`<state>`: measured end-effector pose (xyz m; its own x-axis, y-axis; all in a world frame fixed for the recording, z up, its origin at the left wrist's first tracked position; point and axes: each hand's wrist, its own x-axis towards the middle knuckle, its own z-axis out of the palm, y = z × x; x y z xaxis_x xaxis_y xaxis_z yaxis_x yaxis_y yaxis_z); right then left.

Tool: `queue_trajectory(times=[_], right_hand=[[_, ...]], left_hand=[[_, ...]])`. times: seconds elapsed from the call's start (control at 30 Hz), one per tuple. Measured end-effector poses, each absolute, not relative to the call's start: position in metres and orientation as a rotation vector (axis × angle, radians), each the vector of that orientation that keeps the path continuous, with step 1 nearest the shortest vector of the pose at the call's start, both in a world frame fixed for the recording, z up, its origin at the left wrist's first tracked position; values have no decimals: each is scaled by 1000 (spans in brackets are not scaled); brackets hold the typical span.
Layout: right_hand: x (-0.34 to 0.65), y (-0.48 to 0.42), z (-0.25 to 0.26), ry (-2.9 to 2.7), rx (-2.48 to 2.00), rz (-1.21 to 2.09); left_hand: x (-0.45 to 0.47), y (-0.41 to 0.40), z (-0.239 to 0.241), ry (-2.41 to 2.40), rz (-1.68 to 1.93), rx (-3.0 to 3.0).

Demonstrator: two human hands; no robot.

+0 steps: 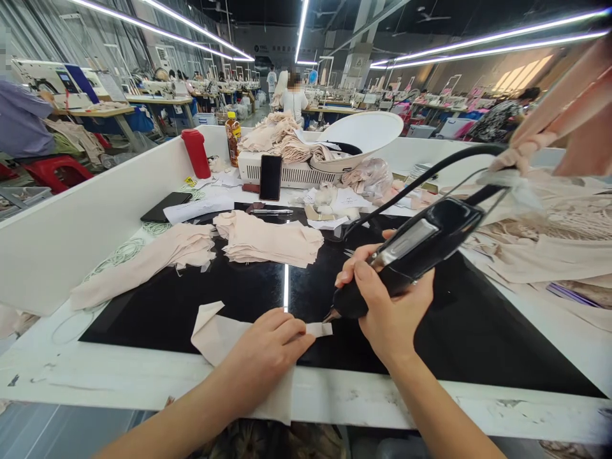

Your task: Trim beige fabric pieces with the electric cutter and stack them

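Note:
My right hand [389, 306] is wrapped around a black corded hand tool [415, 245], tip pointed down at the black glossy work surface [248, 287]. The tool's tip sits just above a small beige fabric tab [319, 329]. My left hand [270, 347] lies flat on a beige fabric piece [215, 331], fingers together, pressing it down at the near table edge. The tool's black cable [430, 172] arcs up to the right.
Two stacks of beige fabric pieces [268, 239] lie further back on the black surface. Behind are a red bottle [196, 153], a phone [270, 177], a white box with fabric [296, 172], and heaped fabric [549, 242] at right. White walls [71, 229] enclose the table. Other workers sit far off.

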<state>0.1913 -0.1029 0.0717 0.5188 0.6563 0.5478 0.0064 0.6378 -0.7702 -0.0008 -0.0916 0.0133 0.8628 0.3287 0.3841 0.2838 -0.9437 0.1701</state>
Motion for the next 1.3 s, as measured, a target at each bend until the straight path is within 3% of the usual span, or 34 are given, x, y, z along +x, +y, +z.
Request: queue_trajectory(times=[1.17,1.3], right_hand=[[190,-114,69,-973,-818,474],[189,-116,70,-969,-830,469]], left_hand=[[-6,-95,15,468,711,2926],[-9,-105,12,647,718,2919]])
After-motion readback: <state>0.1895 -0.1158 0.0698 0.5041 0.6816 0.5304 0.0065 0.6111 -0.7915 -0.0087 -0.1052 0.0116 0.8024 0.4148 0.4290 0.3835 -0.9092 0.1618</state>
